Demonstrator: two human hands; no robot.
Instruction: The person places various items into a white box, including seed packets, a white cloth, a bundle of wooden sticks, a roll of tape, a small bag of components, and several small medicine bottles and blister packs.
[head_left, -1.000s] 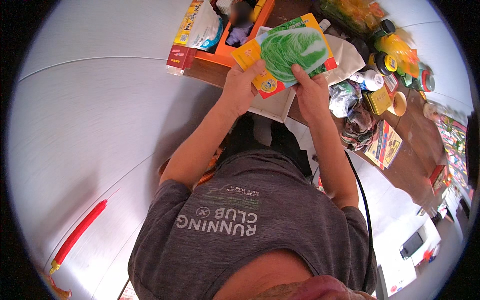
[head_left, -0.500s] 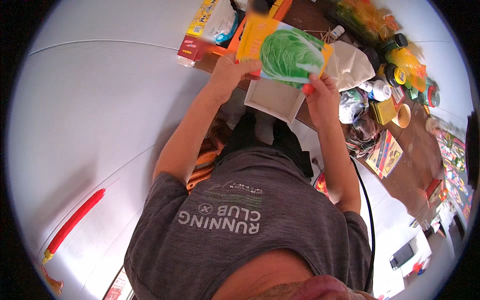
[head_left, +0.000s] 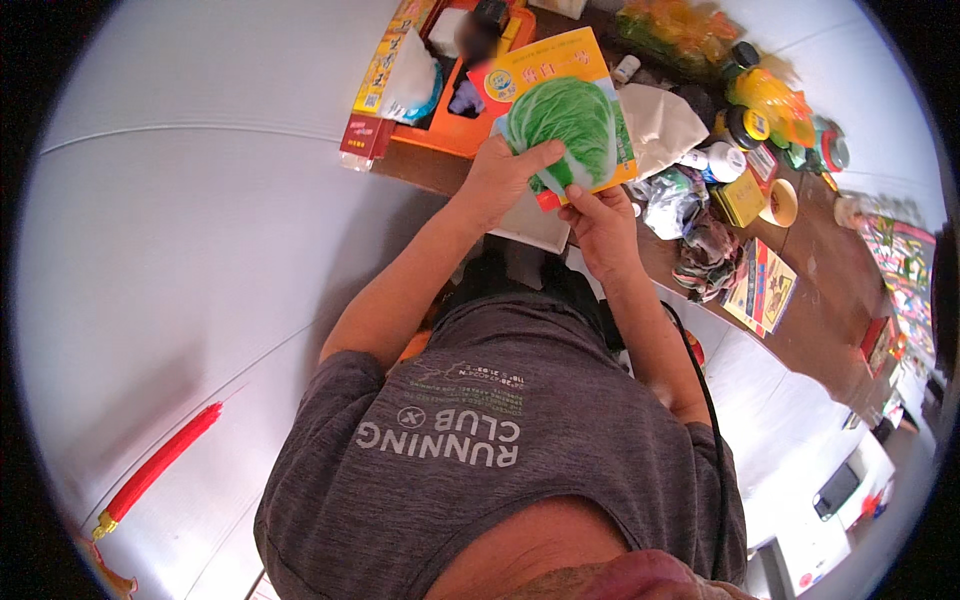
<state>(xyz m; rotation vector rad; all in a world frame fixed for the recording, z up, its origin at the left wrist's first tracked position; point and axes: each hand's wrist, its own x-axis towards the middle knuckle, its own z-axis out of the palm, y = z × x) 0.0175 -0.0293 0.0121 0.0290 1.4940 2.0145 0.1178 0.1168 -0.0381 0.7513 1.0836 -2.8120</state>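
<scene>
Cabbage packet (head_left: 565, 110) just swung round: orange end, seen at left half a second ago, now carried uppermost, picture tilted near upright. Lower left gripped under left hand (head_left: 500, 180) thumb, other fingers mostly hidden behind; bottom edge pinched by right hand (head_left: 602, 225). Packet held above white tray (head_left: 540, 230); both hands kept occupied, not yet released.

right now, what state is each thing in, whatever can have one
cabbage-picture packet: held, picture side to camera; sealed or open, cannot tell
left hand: closed on packet, thumb across its front
right hand: pinching packet's lower edge
clear plastic bag: crumpled
orange tray: loaded
white box: partly hidden
</scene>
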